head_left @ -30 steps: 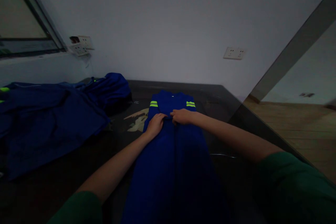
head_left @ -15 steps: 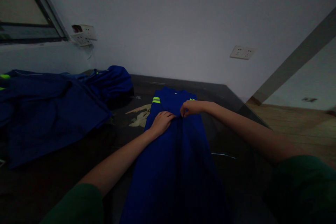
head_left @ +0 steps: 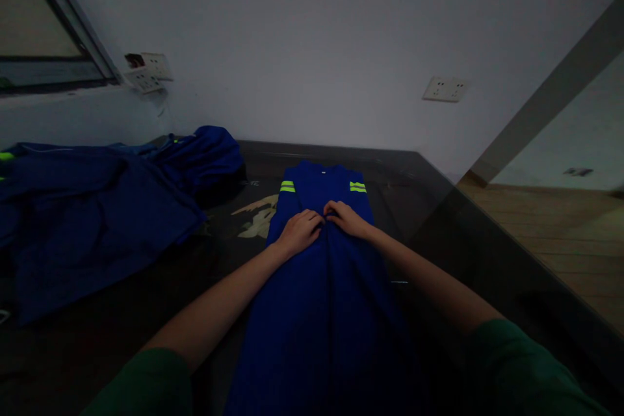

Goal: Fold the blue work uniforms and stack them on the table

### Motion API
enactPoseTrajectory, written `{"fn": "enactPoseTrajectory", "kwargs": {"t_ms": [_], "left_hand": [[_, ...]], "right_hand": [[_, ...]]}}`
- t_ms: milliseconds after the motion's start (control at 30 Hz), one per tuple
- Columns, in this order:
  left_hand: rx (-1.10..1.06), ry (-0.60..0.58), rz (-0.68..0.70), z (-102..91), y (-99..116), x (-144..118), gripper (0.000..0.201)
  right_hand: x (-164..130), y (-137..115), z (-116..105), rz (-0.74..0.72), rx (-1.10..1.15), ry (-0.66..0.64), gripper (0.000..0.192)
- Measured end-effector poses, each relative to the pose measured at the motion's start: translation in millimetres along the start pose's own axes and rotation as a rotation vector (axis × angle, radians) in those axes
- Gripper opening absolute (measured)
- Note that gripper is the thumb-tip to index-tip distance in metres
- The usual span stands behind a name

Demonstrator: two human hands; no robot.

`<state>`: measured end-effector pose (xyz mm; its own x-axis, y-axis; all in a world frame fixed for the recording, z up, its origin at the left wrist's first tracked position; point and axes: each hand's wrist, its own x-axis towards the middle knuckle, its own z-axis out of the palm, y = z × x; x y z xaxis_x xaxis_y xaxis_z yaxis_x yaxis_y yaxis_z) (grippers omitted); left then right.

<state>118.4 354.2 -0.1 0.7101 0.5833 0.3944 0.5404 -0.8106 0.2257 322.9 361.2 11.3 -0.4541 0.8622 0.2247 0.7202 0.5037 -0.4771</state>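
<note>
A long blue work garment (head_left: 312,312) lies stretched out in front of me, its collar at the far end and bright yellow stripes on both sides near the top. Down its middle runs a dark seam or edge. My left hand (head_left: 301,231) rests on the upper part, fingertips bent onto the cloth at that middle line. Close against it, my right hand (head_left: 345,218) pinches the cloth at the same line with curled fingers. The fingertips almost meet. Any small fastener between them is too dark to make out.
More dark blue clothing (head_left: 102,208) is heaped on the left of the dark table (head_left: 409,175). A pale printed pattern (head_left: 258,218) shows beside the garment. Behind stands a white wall with a socket plate (head_left: 444,89); wooden floor (head_left: 560,227) lies beyond the right edge.
My right hand has moved left and turned, coming from the garment's right side to the middle line beside my left hand. The right yellow stripes are now uncovered. My left fingers are more bent.
</note>
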Motion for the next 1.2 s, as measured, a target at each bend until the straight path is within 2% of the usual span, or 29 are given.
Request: {"fn": "enactPoseTrajectory", "kwargs": {"t_ms": [233,300,367,467,500,567,633,667,733,800,867,967,1033,1100,1200], "left_hand": [[-0.048,-0.029,0.026,-0.3,-1,3,0.02],[-0.031,-0.04,-0.011,-8.7,6,3,0.022],[-0.034,-0.054,-0.086,-24.1,22,-3,0.025],[-0.173,-0.175,-0.233,-57.9,67,-30,0.021],[-0.262,-0.261,-0.282,-70.0,88,-47,0.02],[-0.488,-0.509,-0.367,-90.5,132,-89,0.029],[-0.628,-0.773,-0.399,-99.7,175,-138,0.04],[-0.596,-0.827,-0.395,-98.3,194,-162,0.038],[-0.482,-0.809,-0.504,-83.6,221,-201,0.034],[-0.429,-0.771,-0.665,-57.5,237,-225,0.035],[-0.488,-0.708,-0.78,-29.6,245,-234,0.038],[-0.672,-0.567,-0.806,-5.8,253,-233,0.042],[-0.806,-0.521,-0.716,-8.5,256,-229,0.057],[-0.915,-0.515,-0.598,-21.4,257,-227,0.069],[-1.013,-0.501,-0.544,-35.8,254,-229,0.073]], "right_hand": [[-8,4,22,0.041,-0.16,0.091,0.016],[-11,3,25,0.053,-0.229,0.126,0.018],[-13,0,26,0.062,-0.291,0.146,0.02],[-13,-2,25,0.064,-0.346,0.141,0.023],[-13,-2,24,0.068,-0.352,0.136,0.024],[-12,-2,23,0.082,-0.35,0.123,0.024],[-9,-1,22,0.103,-0.329,0.112,0.023],[-8,0,22,0.113,-0.316,0.109,0.022],[-5,2,22,0.134,-0.291,0.106,0.021],[-2,2,23,0.152,-0.272,0.109,0.019],[-2,3,24,0.165,-0.261,0.114,0.018],[-4,3,25,0.171,-0.246,0.143,0.018],[-6,4,25,0.154,-0.236,0.161,0.018],[-8,6,24,0.122,-0.235,0.163,0.018],[-8,8,24,0.088,-0.268,0.143,0.019]]}}
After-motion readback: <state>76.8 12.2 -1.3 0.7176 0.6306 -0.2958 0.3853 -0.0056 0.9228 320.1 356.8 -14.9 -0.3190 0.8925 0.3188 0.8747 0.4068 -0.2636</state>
